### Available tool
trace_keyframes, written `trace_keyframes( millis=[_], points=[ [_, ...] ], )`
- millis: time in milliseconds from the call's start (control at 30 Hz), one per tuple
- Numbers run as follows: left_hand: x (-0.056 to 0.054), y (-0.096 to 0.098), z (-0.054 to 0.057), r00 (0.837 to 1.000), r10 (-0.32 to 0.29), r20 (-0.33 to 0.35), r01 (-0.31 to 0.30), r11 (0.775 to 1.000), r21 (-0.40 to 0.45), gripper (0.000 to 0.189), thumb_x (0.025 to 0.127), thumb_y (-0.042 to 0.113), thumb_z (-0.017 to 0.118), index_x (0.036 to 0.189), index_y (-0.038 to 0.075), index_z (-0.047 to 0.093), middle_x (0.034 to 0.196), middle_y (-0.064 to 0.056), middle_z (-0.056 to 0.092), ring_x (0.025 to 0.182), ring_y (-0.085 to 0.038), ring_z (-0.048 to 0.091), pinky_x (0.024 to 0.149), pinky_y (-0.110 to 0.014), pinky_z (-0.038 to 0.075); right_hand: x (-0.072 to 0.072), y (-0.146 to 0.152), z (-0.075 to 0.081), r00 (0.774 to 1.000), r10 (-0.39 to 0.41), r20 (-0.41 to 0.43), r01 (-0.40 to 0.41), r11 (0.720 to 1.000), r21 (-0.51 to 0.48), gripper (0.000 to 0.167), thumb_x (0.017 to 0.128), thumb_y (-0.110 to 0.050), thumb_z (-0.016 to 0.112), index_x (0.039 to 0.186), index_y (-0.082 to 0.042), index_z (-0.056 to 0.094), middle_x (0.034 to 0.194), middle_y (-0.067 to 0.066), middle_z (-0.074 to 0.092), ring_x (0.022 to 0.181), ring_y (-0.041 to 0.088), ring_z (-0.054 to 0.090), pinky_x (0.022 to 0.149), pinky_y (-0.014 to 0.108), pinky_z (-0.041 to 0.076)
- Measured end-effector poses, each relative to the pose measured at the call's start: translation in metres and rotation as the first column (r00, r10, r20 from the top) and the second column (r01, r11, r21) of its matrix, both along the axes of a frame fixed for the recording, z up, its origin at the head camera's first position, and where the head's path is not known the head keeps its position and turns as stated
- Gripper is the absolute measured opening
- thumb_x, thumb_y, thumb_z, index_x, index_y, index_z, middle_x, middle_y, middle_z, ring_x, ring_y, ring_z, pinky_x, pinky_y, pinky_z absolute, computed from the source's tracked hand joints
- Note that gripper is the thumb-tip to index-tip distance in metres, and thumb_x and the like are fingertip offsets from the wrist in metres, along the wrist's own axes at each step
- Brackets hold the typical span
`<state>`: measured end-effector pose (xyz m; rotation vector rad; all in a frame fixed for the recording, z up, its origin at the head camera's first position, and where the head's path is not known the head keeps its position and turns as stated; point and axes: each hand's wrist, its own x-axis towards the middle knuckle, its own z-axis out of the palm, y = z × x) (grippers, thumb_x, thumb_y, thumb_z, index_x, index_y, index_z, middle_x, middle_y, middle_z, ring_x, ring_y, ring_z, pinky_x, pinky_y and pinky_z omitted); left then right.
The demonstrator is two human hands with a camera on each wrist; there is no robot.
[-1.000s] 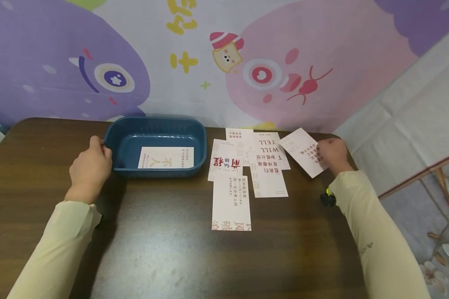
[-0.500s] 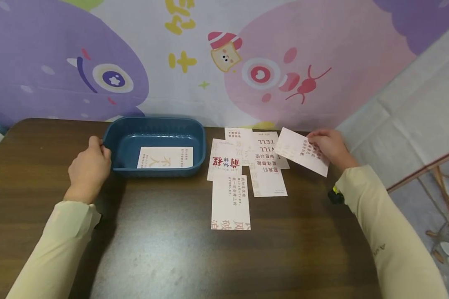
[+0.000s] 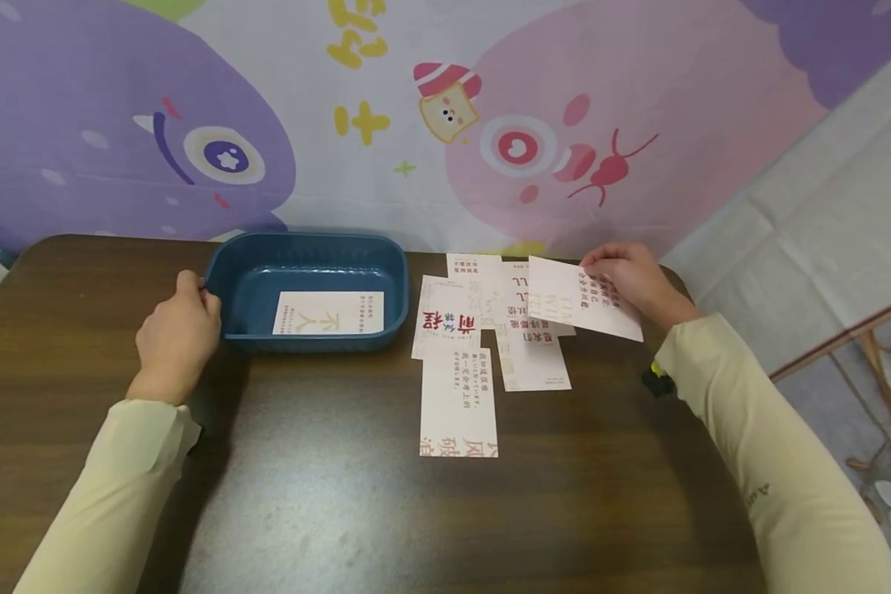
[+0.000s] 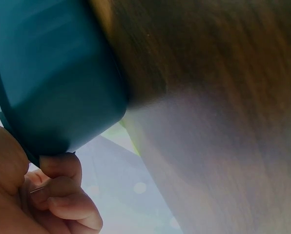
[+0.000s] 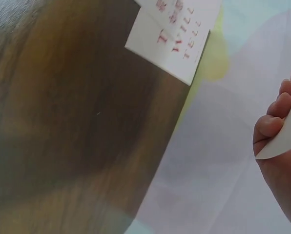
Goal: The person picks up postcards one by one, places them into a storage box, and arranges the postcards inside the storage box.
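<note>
My left hand (image 3: 178,334) pinches the left rim of a blue plastic basin (image 3: 308,342); in the left wrist view the thumb and curled fingers meet at the basin's edge (image 4: 62,97). Inside the basin lies one white printed card (image 3: 330,313). At the right, my right hand (image 3: 642,280) holds another white printed card (image 3: 582,301) by its far edge, tilted above the table and partly over the others. Below and left of it, several printed cards overlap on the table, among them one with large red characters (image 3: 449,318) and one nearest me (image 3: 458,404).
The dark wooden table (image 3: 341,511) has its back edge against a cartoon-printed cloth (image 3: 371,190). A pale patterned curtain (image 3: 824,247) hangs along the right side.
My right hand has lifted its card off the right end of the table and carried it left, toward the overlapping cards. The left hand and basin stay in place.
</note>
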<state>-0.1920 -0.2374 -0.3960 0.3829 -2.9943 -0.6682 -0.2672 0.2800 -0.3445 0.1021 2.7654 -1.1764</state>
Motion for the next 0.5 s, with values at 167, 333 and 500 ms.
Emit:
trace_keyframes(
  millis=[167, 333, 500],
  points=[
    [0.0, 0.001, 0.0, 1.0, -0.001, 0.002, 0.001, 1.0, 0.002, 0.04, 0.097, 0.025, 0.025, 0.123, -0.003, 0.037, 0.095, -0.034, 0.058, 0.077, -0.05, 0.056, 0.055, -0.052, 0.039, -0.001, -0.01, 0.005, 0.999, 0.032, -0.018, -0.032, 0.999, 0.005, 0.022, 0.09, -0.016, 0.053, 0.101, 0.0, 0.063, 0.088, 0.003, 0.061, 0.065, 0.009, 0.056, 0.061, 0.024, 0.046],
    [0.0, 0.001, 0.0, 1.0, 0.0, -0.007, 0.0, 1.0, 0.005, 0.04, 0.097, 0.024, 0.025, 0.122, -0.003, 0.038, 0.095, -0.034, 0.058, 0.077, -0.05, 0.056, 0.056, -0.052, 0.039, -0.002, -0.02, 0.008, 0.998, 0.05, -0.032, -0.051, 0.998, -0.029, 0.021, 0.089, -0.013, 0.052, 0.099, 0.002, 0.063, 0.081, 0.001, 0.061, 0.061, 0.009, 0.057, 0.058, 0.024, 0.047],
    [0.0, 0.0, 0.0, 1.0, 0.002, -0.012, -0.002, 1.0, 0.006, 0.039, 0.097, 0.024, 0.025, 0.122, -0.003, 0.038, 0.094, -0.034, 0.058, 0.077, -0.05, 0.056, 0.056, -0.052, 0.039, -0.003, -0.028, 0.011, 0.998, 0.06, -0.033, -0.062, 0.997, -0.044, 0.02, 0.089, -0.012, 0.051, 0.098, 0.002, 0.062, 0.078, 0.0, 0.061, 0.061, 0.008, 0.057, 0.058, 0.023, 0.047]
  ],
)
